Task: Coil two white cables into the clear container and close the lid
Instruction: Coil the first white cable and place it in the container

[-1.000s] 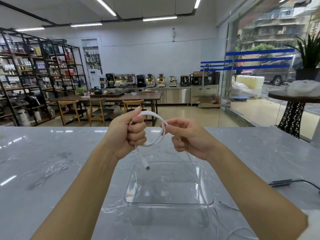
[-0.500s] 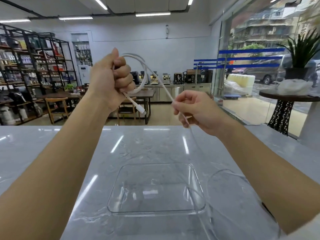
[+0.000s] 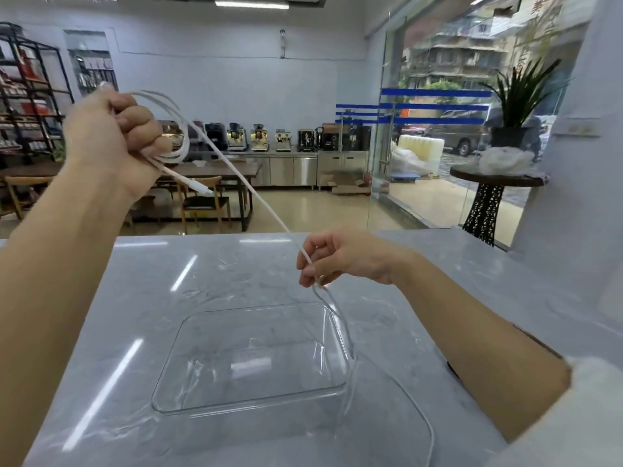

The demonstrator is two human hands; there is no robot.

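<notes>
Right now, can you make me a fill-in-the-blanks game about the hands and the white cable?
1. The loops of the white cable are held in the ____ hand.
2. The right hand pinches the cable above the clear ____.
3. Inside, the container is ____.
4. The container sits on a grey marble ____.

Missing words: left; container; empty; table

You're looking down at a grey marble counter (image 3: 236, 264), and sitting right in front of you is the clear container (image 3: 249, 358), with white cable (image 3: 421, 409) trailing beside its right edge.
</notes>
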